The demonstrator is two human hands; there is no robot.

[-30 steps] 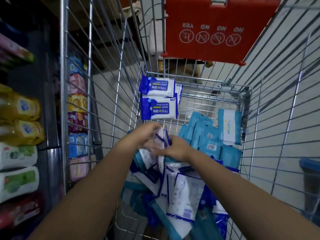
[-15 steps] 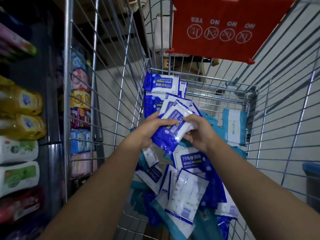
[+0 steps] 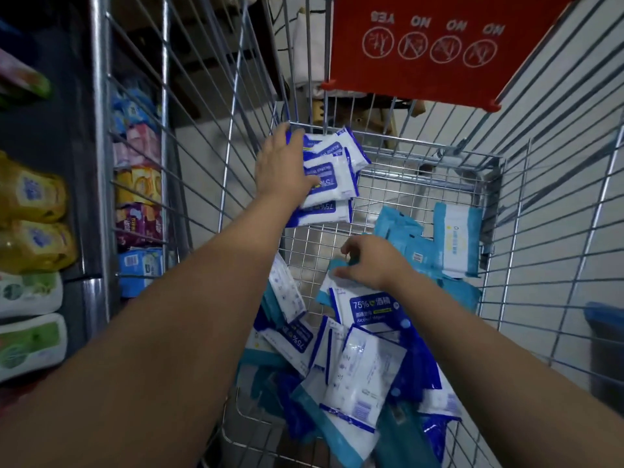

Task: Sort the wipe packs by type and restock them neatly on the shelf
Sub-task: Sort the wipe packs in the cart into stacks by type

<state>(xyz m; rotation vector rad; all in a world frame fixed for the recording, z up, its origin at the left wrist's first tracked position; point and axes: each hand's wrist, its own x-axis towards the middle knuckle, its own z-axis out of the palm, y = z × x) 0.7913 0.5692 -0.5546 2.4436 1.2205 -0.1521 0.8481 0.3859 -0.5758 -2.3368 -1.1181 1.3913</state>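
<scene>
From the head view, a wire cart (image 3: pixel 398 204) stands beside a shelf (image 3: pixel 67 113) and holds wipe packs of two kinds.

The left hand (image 3: pixel 282 167) reaches to the far left corner of the cart. It lies on a stack of dark blue packs (image 3: pixel 337 177), which leans against the cart's end wall. Its fingers (image 3: pixel 287 136) curl over the left edge of the top packs, and the thumb lies across the front of one, so the hand holds them against the stack. The lowest pack of that stack shows "75%" upside down.

The right hand (image 3: pixel 371 265) is lower, near the middle of the cart. Its fingers are bent, and thumb and forefinger pinch the corner of a light blue pack (image 3: pixel 339 264). Just below that hand lies a labelled pack (image 3: pixel 371 309), white and dark blue, printed "75%" and "Alcohol Wipes".

A loose heap (image 3: pixel 354 373) of both kinds fills the near end of the cart, with packs overlapping and tilted. Against the right wall a group of light blue ones (image 3: pixel 405 238) is gathered, and one white-faced pack (image 3: pixel 456 241) stands upright at its far side. The wire floor shows bare between the stack and this group.

A red flap (image 3: pixel 439 45) with round signs hangs at the far end of the cart. On the shelf to the left sit yellow pouches (image 3: pixel 30 197) and, below them, green and white packs (image 3: pixel 30 346).
</scene>
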